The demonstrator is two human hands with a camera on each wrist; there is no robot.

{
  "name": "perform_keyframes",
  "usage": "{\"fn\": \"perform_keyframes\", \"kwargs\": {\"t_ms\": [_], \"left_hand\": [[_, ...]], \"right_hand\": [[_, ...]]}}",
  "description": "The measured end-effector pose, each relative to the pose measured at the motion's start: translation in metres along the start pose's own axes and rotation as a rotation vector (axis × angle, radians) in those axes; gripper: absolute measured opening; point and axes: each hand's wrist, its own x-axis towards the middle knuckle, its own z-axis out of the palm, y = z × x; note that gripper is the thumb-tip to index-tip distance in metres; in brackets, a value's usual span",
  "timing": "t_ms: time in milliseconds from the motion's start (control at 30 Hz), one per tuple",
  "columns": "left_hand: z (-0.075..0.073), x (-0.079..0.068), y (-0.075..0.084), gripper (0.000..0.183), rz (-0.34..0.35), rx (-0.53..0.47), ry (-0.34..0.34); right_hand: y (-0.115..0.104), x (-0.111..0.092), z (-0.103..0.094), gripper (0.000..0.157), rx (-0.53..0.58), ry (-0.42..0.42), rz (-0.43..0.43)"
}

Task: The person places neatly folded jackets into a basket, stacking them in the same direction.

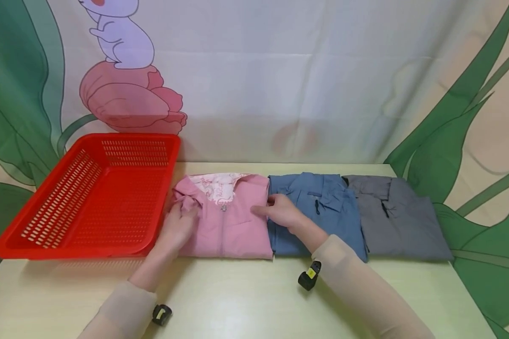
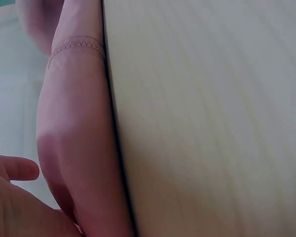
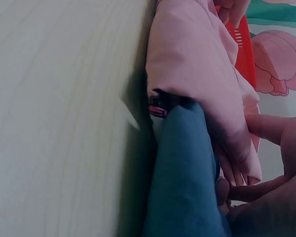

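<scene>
A folded pink jacket (image 1: 242, 235) with a front zipper and a white printed lining lies flat on the table. At its left side my left hand (image 1: 179, 228) grips the edge, where the fabric bunches up. My right hand (image 1: 285, 212) pinches the jacket's right edge, some fingers tucked down at the border with a folded blue jacket (image 1: 297, 240). In the right wrist view, a finger of the right hand (image 3: 281, 163) lies on the pink fabric (image 3: 187, 54). The left wrist view has the left hand (image 2: 19, 207) low beside the pink fold (image 2: 79, 113), its other fingertips hidden.
A red perforated plastic basket (image 1: 110, 202) stands left of the pink jacket, close to my left forearm. Right of the blue jacket lies a folded grey jacket (image 1: 407, 230). Behind the pale wooden table (image 1: 237, 301) hangs a printed curtain (image 1: 254, 84).
</scene>
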Motion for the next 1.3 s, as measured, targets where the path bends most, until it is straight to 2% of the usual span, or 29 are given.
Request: {"fn": "perform_keyframes", "kwargs": {"t_ms": [133, 267, 433, 600, 700, 767, 833, 933, 1133, 1300], "left_hand": [[0.0, 0.001, 0.0, 0.07, -0.016, -0.065, 0.02], [-0.002, 0.002, 0.001, 0.069, -0.034, -0.092, 0.044], [-0.003, 0.005, 0.005, 0.065, -0.067, -0.19, 0.06], [-0.003, 0.004, 0.009, 0.076, -0.054, -0.255, 0.084], [-0.004, 0.003, 0.012, 0.077, -0.089, -0.306, 0.057], [-0.004, 0.003, 0.014, 0.073, -0.131, -0.362, 0.014], [-0.004, 0.003, 0.015, 0.068, -0.166, -0.419, -0.021], [-0.004, 0.004, 0.017, 0.065, -0.178, -0.503, -0.078], [-0.006, 0.002, 0.021, 0.074, -0.167, -0.525, -0.157], [-0.009, -0.001, 0.025, 0.079, -0.123, -0.466, -0.164]], "right_hand": [[-0.003, 0.0, 0.002, 0.059, -0.052, 0.011, -0.025], [-0.006, 0.0, 0.001, 0.057, -0.056, 0.008, -0.038], [-0.008, 0.002, -0.001, 0.055, 0.015, 0.01, -0.012], [-0.01, 0.002, -0.004, 0.064, 0.099, 0.027, 0.061], [-0.009, 0.003, -0.008, 0.067, 0.175, 0.018, 0.099], [-0.009, 0.003, -0.013, 0.066, 0.214, 0.003, 0.109], [-0.009, 0.003, -0.017, 0.063, 0.231, -0.019, 0.104], [-0.011, 0.001, -0.025, 0.058, 0.206, -0.043, 0.078], [-0.015, 0.0, -0.033, 0.044, 0.102, -0.073, 0.013], [-0.014, 0.003, -0.032, 0.041, 0.052, -0.091, -0.043]]}}
